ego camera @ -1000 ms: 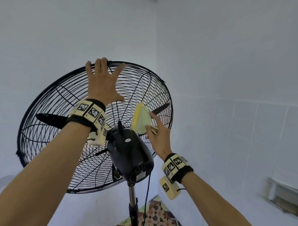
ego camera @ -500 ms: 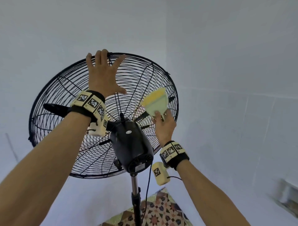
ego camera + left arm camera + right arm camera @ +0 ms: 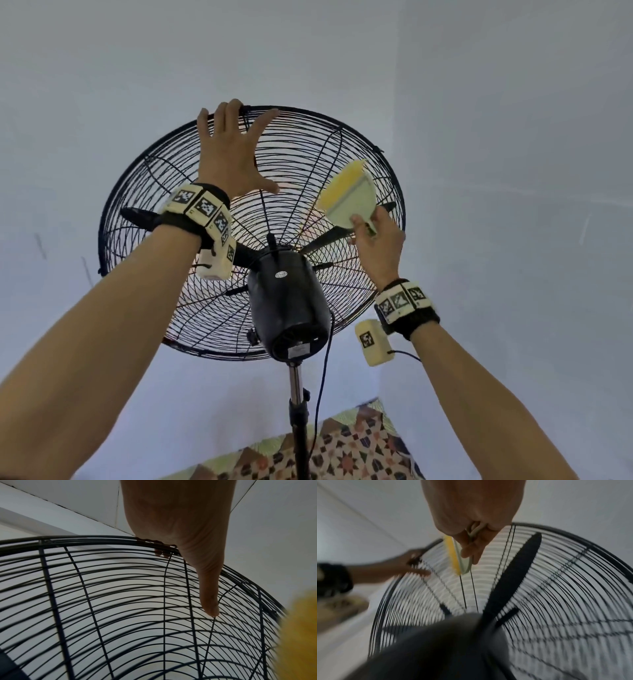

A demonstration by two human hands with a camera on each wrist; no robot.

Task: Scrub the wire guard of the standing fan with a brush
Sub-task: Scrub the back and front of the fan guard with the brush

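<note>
The big black fan [image 3: 287, 301] stands on a thin pole [image 3: 297, 394], seen from behind and below. Its wire guard [image 3: 171, 192] is a round cage of thin black wires, and the blades [image 3: 513, 574] sit inside it.

The left hand [image 3: 227, 154] reaches up to the top of the guard. Its fingers [image 3: 222, 113] hook over the top rim, and the thumb [image 3: 209, 601] sticks out and lies along the wires. In the left wrist view only the palm and thumb show well; the fingertips peek out small behind the rim, so how tightly they grip is hard to tell.

The right hand [image 3: 375, 240] holds the brush [image 3: 352, 195] by its handle, with the fingers curled round it. The handle is mostly hidden inside the hand. The brush has a pale green back and yellow bristles [image 3: 452, 555]. It sits at the right side of the guard, up above the dark motor [image 3: 436, 649]. The bristles face the wires, but I cannot tell if they touch them.

The right wrist view is blurry, so the wires there look smeared. In the left wrist view the brush is only a fuzzy yellow blob [image 3: 300, 635] at the right edge, partly cut off.

A cord [image 3: 322, 370] hangs beside the pole. A patterned floor [image 3: 359, 448] shows at the bottom, cut off by the edge. The walls [image 3: 513, 137] are plain and pale.
</note>
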